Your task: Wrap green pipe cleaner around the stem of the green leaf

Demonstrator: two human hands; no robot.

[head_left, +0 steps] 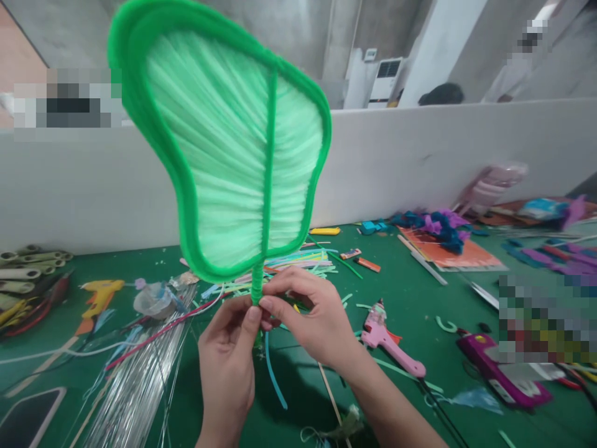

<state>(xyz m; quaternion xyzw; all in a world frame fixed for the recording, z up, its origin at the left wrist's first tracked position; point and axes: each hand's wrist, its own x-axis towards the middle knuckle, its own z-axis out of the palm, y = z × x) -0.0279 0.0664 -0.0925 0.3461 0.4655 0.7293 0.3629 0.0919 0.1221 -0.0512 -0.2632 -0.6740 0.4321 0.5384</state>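
Leaf (233, 149) | streaked pale panel (209, 118), green rim (187, 224) | left hand (228, 354), right hand (314, 314) pinching stem (257, 281)

I see the leaf-shaped piece (267, 162) edged and spined in vivid green, its paler mint fill (219, 137) streaked with fine slanting lines. On my feed the counter (415, 298) is dark green, one glue gun (394, 351) pink, the other gun (100, 297) yellow and orange.

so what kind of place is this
Likely a craft workshop: a green leaf-shaped piece is held up over a green table where a pink glue gun and a yellow glue gun lie.
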